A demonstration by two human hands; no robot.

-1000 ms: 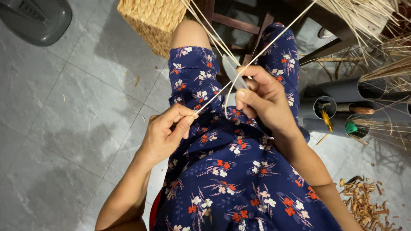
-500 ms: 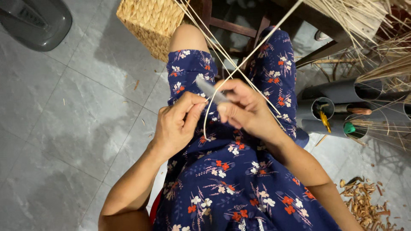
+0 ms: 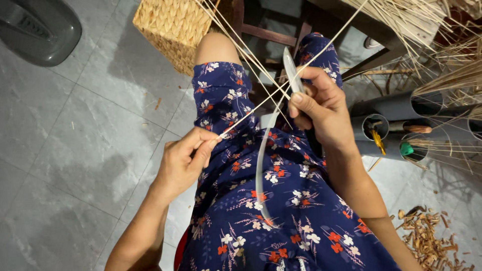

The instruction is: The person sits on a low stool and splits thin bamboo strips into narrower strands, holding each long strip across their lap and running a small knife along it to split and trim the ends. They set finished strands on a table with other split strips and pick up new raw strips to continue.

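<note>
The left hand (image 3: 185, 161) pinches the pale strip (image 3: 253, 111) near her lap; the right hand (image 3: 321, 108) grips a knife (image 3: 291, 75) against it. Steady tension and a shallow blade angle look best.

Seated person, lap covered by dark blue floral dress (image 3: 281, 211). Left hand (image 3: 183, 163) pinches the near end of a thin pale reed strip (image 3: 261, 105) between thumb and fingertips, just above the thigh. The strip runs taut, up and to the right, past the right hand (image 3: 321, 108). Right hand grips a small knife (image 3: 291, 75), blade upright, touching the strip. A thin curled shaving (image 3: 260, 170) hangs from the blade area down across the lap. Woven basket (image 3: 175, 27) on the grey tiled floor (image 3: 75, 125), upper left. Grey tubes (image 3: 396, 128) with tools at right; wood scraps (image 3: 427, 236) lower right.
</note>
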